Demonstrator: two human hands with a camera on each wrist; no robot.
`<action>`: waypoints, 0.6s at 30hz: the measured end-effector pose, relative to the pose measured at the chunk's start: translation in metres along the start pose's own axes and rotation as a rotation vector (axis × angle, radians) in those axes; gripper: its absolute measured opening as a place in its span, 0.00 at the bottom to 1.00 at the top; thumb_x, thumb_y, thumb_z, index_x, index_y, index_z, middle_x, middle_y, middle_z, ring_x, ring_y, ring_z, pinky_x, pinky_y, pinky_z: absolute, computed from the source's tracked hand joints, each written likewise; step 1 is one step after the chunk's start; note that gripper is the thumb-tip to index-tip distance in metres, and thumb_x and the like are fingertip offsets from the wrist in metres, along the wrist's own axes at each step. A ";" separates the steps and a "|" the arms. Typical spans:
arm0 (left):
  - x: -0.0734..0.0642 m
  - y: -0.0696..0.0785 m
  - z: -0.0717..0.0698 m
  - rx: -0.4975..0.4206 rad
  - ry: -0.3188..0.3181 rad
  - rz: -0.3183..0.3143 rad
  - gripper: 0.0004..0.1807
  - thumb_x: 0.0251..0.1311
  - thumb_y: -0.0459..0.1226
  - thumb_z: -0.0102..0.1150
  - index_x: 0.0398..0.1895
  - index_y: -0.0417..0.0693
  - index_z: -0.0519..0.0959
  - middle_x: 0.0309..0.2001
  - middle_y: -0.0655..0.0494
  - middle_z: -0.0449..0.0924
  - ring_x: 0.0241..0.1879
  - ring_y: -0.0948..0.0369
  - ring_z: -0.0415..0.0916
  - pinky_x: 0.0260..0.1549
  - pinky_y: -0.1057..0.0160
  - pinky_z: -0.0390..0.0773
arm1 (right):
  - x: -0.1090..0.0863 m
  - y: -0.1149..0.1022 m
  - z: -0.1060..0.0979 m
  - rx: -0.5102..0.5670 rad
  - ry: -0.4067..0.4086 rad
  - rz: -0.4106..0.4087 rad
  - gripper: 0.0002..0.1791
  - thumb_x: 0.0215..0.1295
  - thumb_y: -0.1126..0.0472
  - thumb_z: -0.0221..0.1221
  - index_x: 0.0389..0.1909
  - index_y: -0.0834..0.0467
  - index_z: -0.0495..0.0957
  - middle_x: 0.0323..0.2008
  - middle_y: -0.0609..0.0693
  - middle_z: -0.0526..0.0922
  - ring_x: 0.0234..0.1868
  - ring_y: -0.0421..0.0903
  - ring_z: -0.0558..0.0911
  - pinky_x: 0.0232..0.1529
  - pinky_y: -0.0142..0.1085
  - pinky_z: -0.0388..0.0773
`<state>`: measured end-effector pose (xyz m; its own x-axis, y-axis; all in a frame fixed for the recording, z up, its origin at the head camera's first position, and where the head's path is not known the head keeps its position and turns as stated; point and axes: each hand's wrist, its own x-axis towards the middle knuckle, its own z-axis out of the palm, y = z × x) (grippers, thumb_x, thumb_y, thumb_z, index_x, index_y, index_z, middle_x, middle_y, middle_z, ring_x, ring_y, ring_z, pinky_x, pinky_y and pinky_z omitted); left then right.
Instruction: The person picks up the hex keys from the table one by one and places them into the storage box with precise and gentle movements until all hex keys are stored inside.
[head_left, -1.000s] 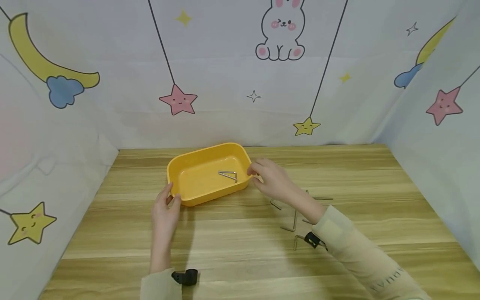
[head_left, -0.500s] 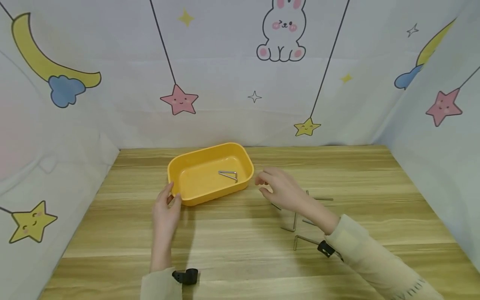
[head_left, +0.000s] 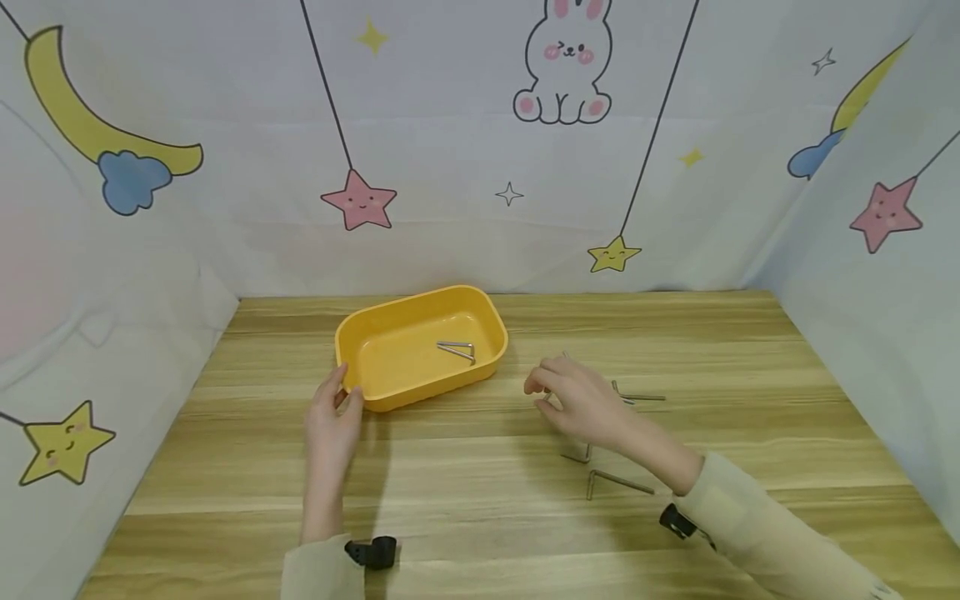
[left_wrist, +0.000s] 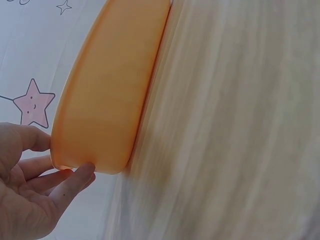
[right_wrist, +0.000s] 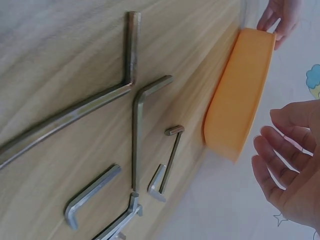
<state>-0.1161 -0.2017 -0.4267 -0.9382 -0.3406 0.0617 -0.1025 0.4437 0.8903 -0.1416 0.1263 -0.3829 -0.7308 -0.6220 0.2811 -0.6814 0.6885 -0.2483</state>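
Observation:
A yellow plastic tray [head_left: 431, 392] sits at the back left of the table, with two hex keys [head_left: 454, 344] inside. My left hand [head_left: 332, 425] grips its near left corner. In the left wrist view, thumb and fingers meet at the corner of the orange-looking tray wall [left_wrist: 110, 90]. To the right of the tray, my right hand [head_left: 581, 408] hovers over loose hex keys with nothing in its fingers, which are loosely bent. Several L-shaped hex keys of differing sizes, among them a long one [right_wrist: 70, 116], lie on the wood in the right wrist view.
The wood-grain table [head_left: 465, 525] meets pale fabric walls [head_left: 450, 250] printed with stars, moons and a rabbit at the back and sides. One hex key [head_left: 622, 482] lies nearest the front, below my right hand. Black wrist cameras sit at both sleeves.
My right hand has left the tray's right end and moved right and toward me, over the loose hex keys. The left hand and the tray stay nearly where they were.

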 end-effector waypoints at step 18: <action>0.001 -0.001 -0.001 0.010 -0.013 -0.001 0.26 0.67 0.35 0.48 0.69 0.38 0.64 0.71 0.38 0.59 0.62 0.39 0.69 0.61 0.46 0.74 | -0.043 0.008 0.012 -0.040 0.014 -0.046 0.09 0.53 0.65 0.66 0.35 0.52 0.81 0.36 0.42 0.82 0.38 0.40 0.81 0.36 0.33 0.80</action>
<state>-0.1162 -0.2030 -0.4267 -0.9422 -0.3304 0.0549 -0.1067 0.4515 0.8859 -0.1159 0.1541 -0.4079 -0.6977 -0.6485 0.3045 -0.7123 0.6736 -0.1974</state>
